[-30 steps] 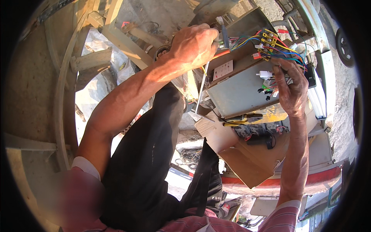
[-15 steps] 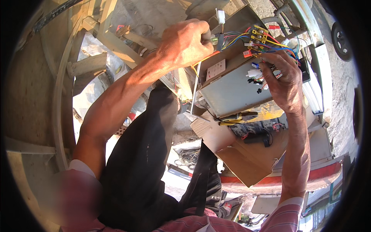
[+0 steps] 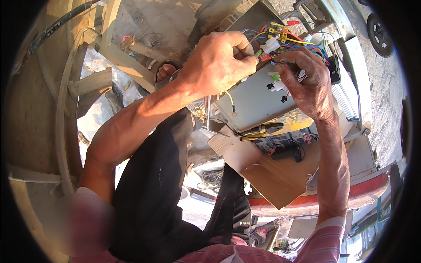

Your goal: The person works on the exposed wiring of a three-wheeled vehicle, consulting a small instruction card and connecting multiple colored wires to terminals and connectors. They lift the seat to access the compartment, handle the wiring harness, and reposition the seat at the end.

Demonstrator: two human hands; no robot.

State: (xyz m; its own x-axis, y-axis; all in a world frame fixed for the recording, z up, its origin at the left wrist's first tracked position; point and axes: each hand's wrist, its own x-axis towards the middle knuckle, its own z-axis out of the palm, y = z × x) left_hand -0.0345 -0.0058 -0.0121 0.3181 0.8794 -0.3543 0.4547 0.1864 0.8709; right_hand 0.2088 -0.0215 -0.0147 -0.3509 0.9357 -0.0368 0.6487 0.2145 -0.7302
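Note:
My left hand [image 3: 221,63] is closed, thumb and forefinger pinching wires; a green piece [image 3: 258,53] shows at the fingertips. Just past them, a white plug connector [image 3: 270,45] sits beside a red connector [image 3: 264,57]. Close on the right, my right hand [image 3: 309,79] pinches thin wires, which its fingers partly hide. Below its fingertips hang a white connector [image 3: 278,85] and a small black connector [image 3: 284,99]. Behind both hands, a yellow terminal block [image 3: 278,31] carries coloured wires. A yellow wire [image 3: 231,97] with a ring end dangles over the grey metal box [image 3: 250,103].
A black finned metal unit [image 3: 335,70] stands right of my right hand. Below the box are yellow-handled pliers [image 3: 258,131], a black cable and a bent cardboard sheet [image 3: 274,184]. Wooden framing [image 3: 127,59] rises at the left. My trousered leg [image 3: 151,175] is beneath my left arm.
My left hand has moved right and slightly down, bringing the white plug connector close to my right fingertips. The yellow ring-ended wire now hangs in front of the box. The view has shifted slightly.

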